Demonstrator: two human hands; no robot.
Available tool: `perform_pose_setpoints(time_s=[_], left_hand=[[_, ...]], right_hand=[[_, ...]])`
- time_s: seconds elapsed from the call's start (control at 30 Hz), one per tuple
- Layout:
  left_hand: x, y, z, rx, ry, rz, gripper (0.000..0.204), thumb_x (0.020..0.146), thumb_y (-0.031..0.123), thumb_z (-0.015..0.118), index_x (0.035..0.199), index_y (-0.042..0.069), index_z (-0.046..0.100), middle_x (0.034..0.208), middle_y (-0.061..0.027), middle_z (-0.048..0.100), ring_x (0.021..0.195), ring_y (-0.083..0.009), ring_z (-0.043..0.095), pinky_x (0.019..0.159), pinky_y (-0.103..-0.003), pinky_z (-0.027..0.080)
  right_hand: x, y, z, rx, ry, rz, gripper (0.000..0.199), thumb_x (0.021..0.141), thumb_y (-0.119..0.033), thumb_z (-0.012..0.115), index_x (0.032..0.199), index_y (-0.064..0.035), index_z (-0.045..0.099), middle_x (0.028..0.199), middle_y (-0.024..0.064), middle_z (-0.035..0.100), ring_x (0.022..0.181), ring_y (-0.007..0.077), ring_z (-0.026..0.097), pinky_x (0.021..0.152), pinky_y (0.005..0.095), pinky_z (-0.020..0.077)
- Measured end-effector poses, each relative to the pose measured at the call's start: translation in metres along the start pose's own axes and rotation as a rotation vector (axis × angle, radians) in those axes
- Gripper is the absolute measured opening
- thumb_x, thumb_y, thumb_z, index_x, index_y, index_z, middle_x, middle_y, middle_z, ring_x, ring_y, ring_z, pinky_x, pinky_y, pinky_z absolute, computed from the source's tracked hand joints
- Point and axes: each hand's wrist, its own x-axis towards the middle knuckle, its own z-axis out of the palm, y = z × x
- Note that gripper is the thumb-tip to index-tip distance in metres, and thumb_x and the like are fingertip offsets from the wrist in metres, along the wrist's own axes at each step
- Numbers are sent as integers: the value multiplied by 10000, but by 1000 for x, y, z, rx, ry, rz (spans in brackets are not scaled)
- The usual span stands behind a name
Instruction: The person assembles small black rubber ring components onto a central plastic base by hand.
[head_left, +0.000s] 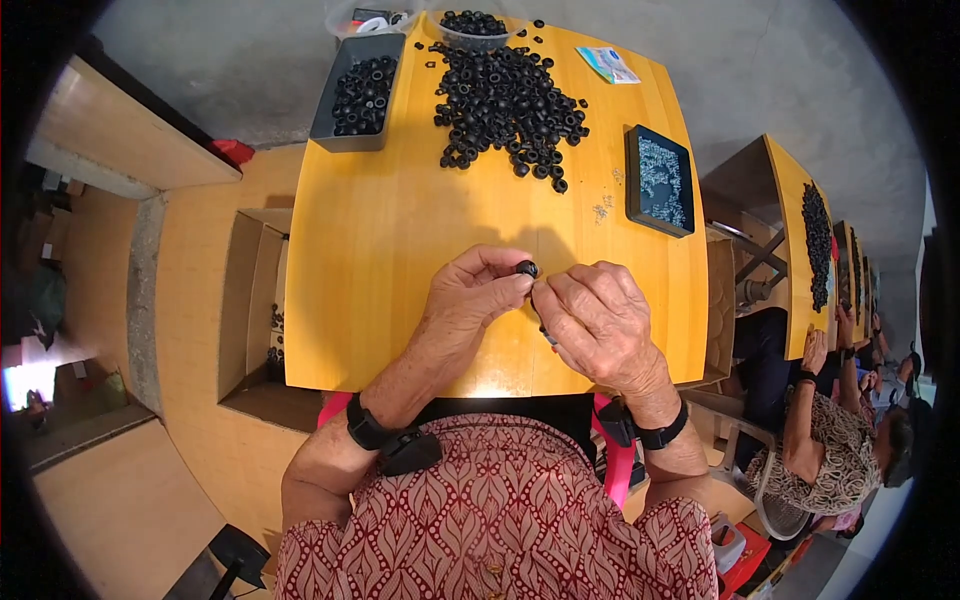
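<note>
Above the near middle of the yellow table (pixel 390 220), my left hand (pixel 460 300) pinches a small round black part (pixel 526 268) between thumb and fingertips. Close beside it on the right, my right hand (pixel 605 325) is closed, its fingertips almost against the black part. A dark sliver with a bluish end shows below the right fingers; what it belongs to is hidden. Farther back lies a large heap of similar black ring-shaped parts (pixel 505 95). At the right, a black tray (pixel 633 205) holds many tiny silvery pieces, and a few more pieces (pixel 603 208) lie loose next to it.
A grey bin (pixel 350 144) of black parts stands at the back left, near a clear bowl (pixel 480 42) of them. A small packet (pixel 608 65) lies far right. Open cardboard boxes (pixel 262 320) flank the table. Another person (pixel 830 440) sits at a table on the right.
</note>
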Motion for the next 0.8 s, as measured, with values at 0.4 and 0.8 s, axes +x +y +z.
perform_pose_setpoints(time_s=[0.4,0.8], left_hand=[[0,-6,4,-39,21,132,234,891,13,688,1119,20,635,1070,-59,676,984,-127,629,887,-270,529],[-1,-5,1,-23,40,105,235,888,13,691,1117,23,640,1060,-51,672,957,-114,620,859,-251,526]], right_hand=[[-4,-15,31,284,308,385,292,677,-36,724,960,0,661,873,130,639,762,311,614,684,388,502],[-7,-17,23,273,259,365,305,695,-38,741,989,-1,669,891,125,653,797,297,628,715,382,499]])
